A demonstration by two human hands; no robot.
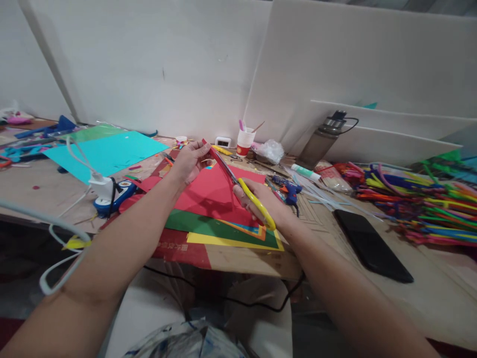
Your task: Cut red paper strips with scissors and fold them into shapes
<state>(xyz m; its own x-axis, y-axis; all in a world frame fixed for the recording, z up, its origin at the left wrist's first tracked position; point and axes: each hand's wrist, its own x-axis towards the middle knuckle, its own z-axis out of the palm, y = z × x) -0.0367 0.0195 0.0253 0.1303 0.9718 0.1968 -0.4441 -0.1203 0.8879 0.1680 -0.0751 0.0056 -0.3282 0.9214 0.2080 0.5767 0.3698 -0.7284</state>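
My left hand (193, 160) pinches a narrow red paper strip (213, 152) above the table. Yellow-handled scissors (257, 203) are in my right hand (256, 199), their blades pointing up and left along the strip. Below both hands lies a red sheet (208, 191), on top of a green sheet (194, 226) and a yellow sheet (231, 242). Orange and blue paper edges show between them near the right corner.
A turquoise sheet (108, 154) and a blue power strip (115, 196) with a white plug lie left. Behind stands a paper cup (245, 141). A bottle (320, 141), blue glue gun (290, 191), black phone (372, 246) and colourful pipe cleaners (428, 199) are right.
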